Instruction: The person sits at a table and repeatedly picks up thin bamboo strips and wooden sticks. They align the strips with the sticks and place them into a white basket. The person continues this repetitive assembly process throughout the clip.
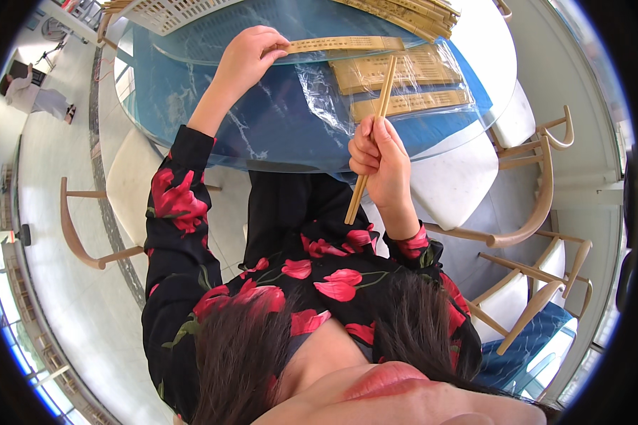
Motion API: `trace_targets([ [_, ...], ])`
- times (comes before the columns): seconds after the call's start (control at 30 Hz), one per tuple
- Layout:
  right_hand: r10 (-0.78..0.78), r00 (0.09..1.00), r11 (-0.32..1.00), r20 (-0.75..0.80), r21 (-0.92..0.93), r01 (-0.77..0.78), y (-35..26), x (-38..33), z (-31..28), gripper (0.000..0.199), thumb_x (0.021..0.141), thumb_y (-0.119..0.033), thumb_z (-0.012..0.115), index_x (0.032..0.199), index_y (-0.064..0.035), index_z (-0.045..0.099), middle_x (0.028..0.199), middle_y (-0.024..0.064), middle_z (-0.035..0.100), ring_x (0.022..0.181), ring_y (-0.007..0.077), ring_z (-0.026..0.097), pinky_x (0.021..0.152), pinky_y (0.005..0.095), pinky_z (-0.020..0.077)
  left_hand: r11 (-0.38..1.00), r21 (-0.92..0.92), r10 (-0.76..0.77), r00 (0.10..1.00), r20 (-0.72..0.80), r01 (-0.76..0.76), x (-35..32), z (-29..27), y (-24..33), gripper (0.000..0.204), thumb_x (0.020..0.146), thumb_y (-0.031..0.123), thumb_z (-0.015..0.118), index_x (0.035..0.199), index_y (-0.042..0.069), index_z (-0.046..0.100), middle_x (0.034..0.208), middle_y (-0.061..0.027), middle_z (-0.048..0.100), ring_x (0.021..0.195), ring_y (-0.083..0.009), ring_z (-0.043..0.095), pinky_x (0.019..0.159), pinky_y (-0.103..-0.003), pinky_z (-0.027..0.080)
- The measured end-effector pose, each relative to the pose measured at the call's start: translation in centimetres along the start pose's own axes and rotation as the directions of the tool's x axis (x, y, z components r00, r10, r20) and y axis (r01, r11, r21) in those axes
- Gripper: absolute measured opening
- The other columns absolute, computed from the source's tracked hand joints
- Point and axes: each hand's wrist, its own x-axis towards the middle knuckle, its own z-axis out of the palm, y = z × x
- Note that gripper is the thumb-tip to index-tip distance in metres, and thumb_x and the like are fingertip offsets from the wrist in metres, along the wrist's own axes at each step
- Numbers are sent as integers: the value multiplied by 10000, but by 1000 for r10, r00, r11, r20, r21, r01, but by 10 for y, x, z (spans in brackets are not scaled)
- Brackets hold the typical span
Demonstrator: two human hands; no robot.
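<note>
My left hand (pixel 250 58) pinches the left end of a flat brown paper chopstick sleeve (pixel 347 44) over the glass tabletop. In my right fist is a pair of wooden chopsticks (pixel 386 88), upper ends tilted to the right and lower ends sticking out below the hand (pixel 381 157). Just beyond that hand, stacks of brown paper sleeves (pixel 411 69) lie in clear plastic wrap. At the far side rests a pile of sleeved chopsticks (pixel 404 18); whether each sleeve is filled I cannot tell.
A white slotted basket (pixel 176 13) stands at the far left of the round glass table (pixel 262 117), with chopsticks beside it. Wooden chairs with white seats stand left (pixel 131 184) and right (pixel 454 184). Another person (pixel 34 95) is far off to the left.
</note>
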Motion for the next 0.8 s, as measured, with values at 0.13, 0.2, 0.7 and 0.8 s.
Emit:
trace_targets([
  [0.13,16,1000,1000,10,11,-16,2,2,1,269,1109,-318,460,956,-102,508,715,-57,345,566,37,271,489,209,207,997,33,77,997,-24,-76,1,1,-11,127,902,85,696,1009,27,736,1021,-67,709,931,-235,668,820,-333,534],
  [0.2,20,1000,1000,9,20,-21,3,3,-1,268,1109,-318,461,957,-102,509,715,-57,345,565,36,271,489,209,208,996,35,88,996,-25,-87,2,1,-11,122,907,89,688,999,29,738,1013,-72,714,943,-247,668,833,-344,534],
  [0.7,32,999,999,9,29,-32,8,3,-1,260,1109,-312,461,966,-100,511,714,-58,343,566,33,275,488,201,209,992,107,63,998,-18,-61,5,2,1,142,875,132,747,945,24,686,947,-75,684,879,-265,640,782,-359,520],
  [0.8,35,999,999,10,31,-36,9,3,-1,262,1110,-313,460,966,-100,511,713,-60,338,566,31,274,488,199,209,989,124,94,994,-63,-85,3,8,-2,137,879,128,739,937,23,673,953,-71,685,900,-266,644,789,-362,522],
])
